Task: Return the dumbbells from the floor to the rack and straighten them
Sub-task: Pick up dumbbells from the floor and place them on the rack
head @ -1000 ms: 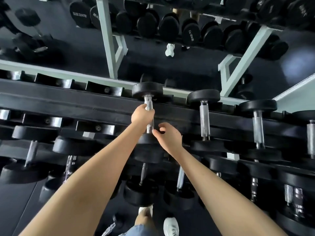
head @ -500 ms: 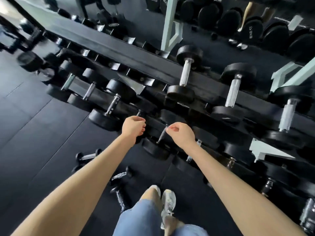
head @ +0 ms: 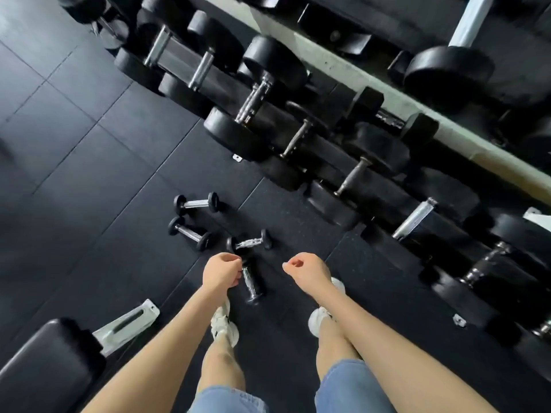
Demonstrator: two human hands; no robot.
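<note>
Just right of the left hand (head: 222, 274), lower centre: nearest dumbbell (head: 249, 279), long axis running top-to-bottom. Farther from the right hand (head: 308, 272). Both loosely curled, holding nothing.

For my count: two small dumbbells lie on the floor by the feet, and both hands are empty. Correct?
Wrong number: the head view shows four, the farthest dumbbell, second dumbbell, third dumbbell and nearest dumbbell, on the floor by the feet. Left hand and right hand are empty.
</note>
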